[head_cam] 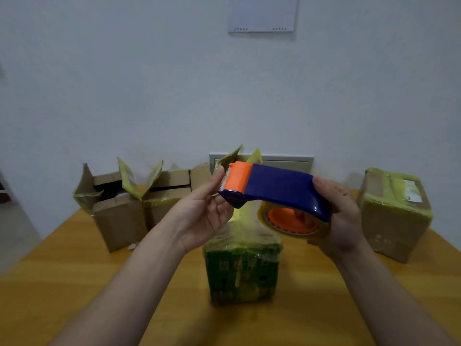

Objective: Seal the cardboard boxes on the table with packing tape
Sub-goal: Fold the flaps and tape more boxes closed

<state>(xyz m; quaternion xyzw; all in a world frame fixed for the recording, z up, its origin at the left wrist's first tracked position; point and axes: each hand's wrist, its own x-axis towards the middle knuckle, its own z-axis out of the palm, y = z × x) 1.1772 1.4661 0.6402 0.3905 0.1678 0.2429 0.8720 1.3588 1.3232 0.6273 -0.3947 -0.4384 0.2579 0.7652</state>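
Gripping tape dispenser (279,186) with right hand (341,216), left hand (207,208) pinching tip, taped box (243,270) beneath

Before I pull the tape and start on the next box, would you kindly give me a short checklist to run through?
1. Grip on the tape dispenser: the right hand holds its roll end. Ok.
2. Free tape end: the left hand pinches at the orange cutter; the end itself is unclear. Cannot tell.
3. Tape roll has tape left. Ok.
4. Green box in front is closed and taped over. Ok.
5. Back-left box: flaps stand up. Not ok.
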